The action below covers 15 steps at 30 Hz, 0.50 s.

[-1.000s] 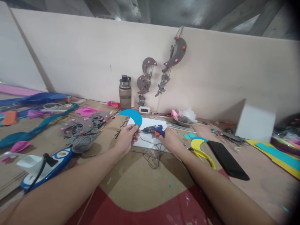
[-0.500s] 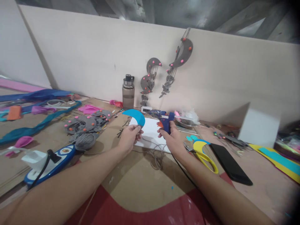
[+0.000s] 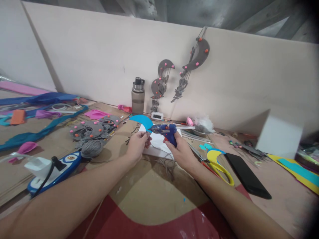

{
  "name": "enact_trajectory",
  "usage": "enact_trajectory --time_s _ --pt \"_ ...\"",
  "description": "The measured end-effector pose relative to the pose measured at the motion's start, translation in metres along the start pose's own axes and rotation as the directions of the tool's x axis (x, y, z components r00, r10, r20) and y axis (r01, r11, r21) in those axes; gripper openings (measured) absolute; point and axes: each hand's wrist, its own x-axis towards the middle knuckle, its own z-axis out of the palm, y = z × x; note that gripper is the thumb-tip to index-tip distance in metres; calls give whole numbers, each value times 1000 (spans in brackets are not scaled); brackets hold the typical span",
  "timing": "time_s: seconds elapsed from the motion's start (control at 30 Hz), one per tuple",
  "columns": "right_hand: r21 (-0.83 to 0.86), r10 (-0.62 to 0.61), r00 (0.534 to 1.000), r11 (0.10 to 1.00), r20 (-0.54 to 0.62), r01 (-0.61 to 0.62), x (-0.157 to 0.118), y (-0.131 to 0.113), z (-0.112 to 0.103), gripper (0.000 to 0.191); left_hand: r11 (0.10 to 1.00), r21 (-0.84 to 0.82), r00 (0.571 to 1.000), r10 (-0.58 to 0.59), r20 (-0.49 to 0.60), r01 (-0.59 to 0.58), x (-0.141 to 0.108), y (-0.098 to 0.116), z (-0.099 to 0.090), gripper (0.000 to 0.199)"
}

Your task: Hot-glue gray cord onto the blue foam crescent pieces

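Between its fingertips, my left hand (image 3: pixel 138 145) pinches the lower end of a blue crescent cutout (image 3: pixel 142 120). My right hand (image 3: pixel 181 148) grips the handle of a blue hot glue gun (image 3: pixel 170 134), a clear glue stick (image 3: pixel 186 127) poking out of its back. The gun's nozzle points left and is close to the crescent's edge; whether they touch I cannot tell. Under both hands lies a white sheet (image 3: pixel 159 151), with loose grey yarn (image 3: pixel 168 166) at its front edge.
Yellow-handled scissors (image 3: pixel 221 171) and a black phone (image 3: pixel 248 176) lie right of my forearm. At left are a blue power strip (image 3: pixel 67 171), a grey yarn ball (image 3: pixel 92 148) and grey felt pieces (image 3: pixel 87 130). A bottle (image 3: pixel 138 99) stands at the back, by hanging grey crescents (image 3: pixel 200 54).
The glue gun has moved left and slightly down, bringing its nozzle to the crescent. My left hand keeps its pinch on the cutout. The view has shifted slightly.
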Motion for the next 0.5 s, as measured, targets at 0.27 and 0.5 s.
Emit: enact_trajectory --time_s 0.27,0.5 --pt "-81 -1 1000 997 8 2 0 2 3 30 998 55 1000 13 -7 -12 -2 0 1 21" --pt "-131 -7 1000 991 11 8 -1 3 4 26 997 76 1000 26 -17 -25 0 -4 0 23"
